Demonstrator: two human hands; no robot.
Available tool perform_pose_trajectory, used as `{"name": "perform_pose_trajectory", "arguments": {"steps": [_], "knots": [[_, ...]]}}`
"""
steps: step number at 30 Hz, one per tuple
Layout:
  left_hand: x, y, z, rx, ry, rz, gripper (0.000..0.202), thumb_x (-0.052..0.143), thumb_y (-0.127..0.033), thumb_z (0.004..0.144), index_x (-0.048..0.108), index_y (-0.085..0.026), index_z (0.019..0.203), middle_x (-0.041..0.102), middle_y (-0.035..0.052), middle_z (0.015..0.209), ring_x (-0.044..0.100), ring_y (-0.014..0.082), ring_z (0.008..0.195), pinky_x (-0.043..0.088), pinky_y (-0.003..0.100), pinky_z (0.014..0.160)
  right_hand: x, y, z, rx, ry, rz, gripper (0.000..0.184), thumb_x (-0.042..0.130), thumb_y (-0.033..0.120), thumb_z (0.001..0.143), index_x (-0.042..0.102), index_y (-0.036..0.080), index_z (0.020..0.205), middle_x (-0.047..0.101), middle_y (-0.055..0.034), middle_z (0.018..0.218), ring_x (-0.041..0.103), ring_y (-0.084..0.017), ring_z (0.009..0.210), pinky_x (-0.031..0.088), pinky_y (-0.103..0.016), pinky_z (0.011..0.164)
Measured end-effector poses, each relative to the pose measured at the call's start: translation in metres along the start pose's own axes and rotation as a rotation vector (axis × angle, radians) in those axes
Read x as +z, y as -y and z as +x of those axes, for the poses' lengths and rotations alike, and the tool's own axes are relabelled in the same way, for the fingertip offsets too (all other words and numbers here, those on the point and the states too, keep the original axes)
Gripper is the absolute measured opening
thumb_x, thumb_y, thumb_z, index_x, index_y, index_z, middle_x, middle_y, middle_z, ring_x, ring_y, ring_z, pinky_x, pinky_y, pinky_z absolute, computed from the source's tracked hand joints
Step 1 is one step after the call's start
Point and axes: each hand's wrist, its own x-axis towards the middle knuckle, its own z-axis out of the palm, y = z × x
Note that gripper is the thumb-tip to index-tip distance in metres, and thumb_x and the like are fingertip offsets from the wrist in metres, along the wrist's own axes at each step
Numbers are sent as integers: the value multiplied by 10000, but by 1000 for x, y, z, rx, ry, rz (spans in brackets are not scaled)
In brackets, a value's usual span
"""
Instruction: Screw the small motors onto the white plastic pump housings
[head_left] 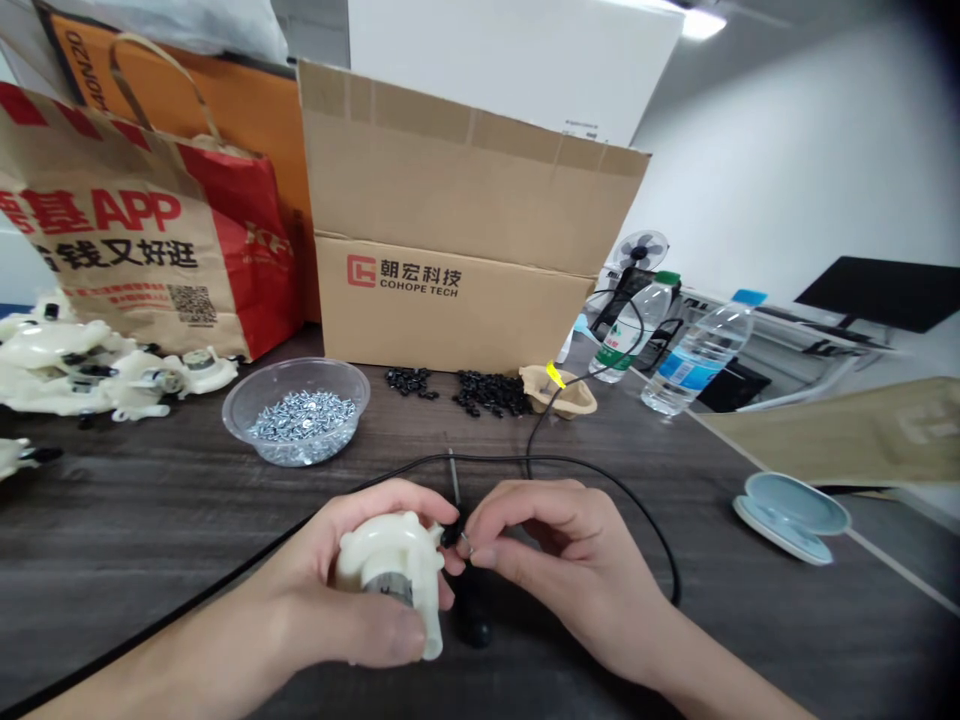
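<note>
The table [150, 510] I'm looking at is dark and wood-grained. Cream pump housings [90, 365] crowd its left side by a paper bag [255, 250], then a clear bowl [349, 377] of screws [300, 420]. Black pieces [491, 393] lie before a cardboard box [457, 330], with a pulp tray [581, 402] and two bottles [697, 350] rightward; nearer me, a black cable [480, 458], a screwdriver [474, 628] and an opened pale-blue case [787, 520]

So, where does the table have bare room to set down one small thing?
Bare dark wood-grain table shows between the clear round plastic bowl and thin black cable, and between that cable and the pale-blue oval case. Crowded: far left, with cream plastic assemblies.
</note>
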Motion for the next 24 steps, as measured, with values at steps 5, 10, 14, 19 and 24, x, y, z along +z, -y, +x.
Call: {"name": "perform_pose_trajectory", "arguments": {"steps": [5,10,14,19,24], "knots": [[2,-1,-1,-4,2,-2,602,876,-194,703,658,-248,1262,793,34,993,670,151,837,507,211,666,1,-1,1,5,36,-9,120,775,123,849,796,214,772,704,-6,803,650,-147,737,501,-254,701],[5,-1,0,-8,-1,-26,556,860,-135,710,671,-240,1223,793,20,985,667,127,832,498,179,652,3,-4,2,18,18,15,135,765,101,839,798,215,775,710,-1,790,647,-145,728,488,-253,696],[5,0,0,-16,-2,-6,580,861,-126,709,653,-236,1239,789,20,970,658,118,809,517,183,680,2,-5,3,31,26,7,145,754,94,841,802,217,782,708,-1,791,644,-144,727,483,-255,697],[6,-2,1,-40,-21,10,607,860,-158,700,631,-225,1258,777,30,974,652,138,805,527,203,639,2,-5,1,45,39,41,112,774,131,843,798,210,769,700,-2,784,633,-146,726,477,-257,695],[6,-2,3,-53,-9,28,609,855,-159,698,620,-219,1257,766,28,972,635,133,776,514,209,627,0,-7,2,21,57,39,104,780,124,848,799,206,786,701,-1,801,633,-142,745,473,-256,710]]}}
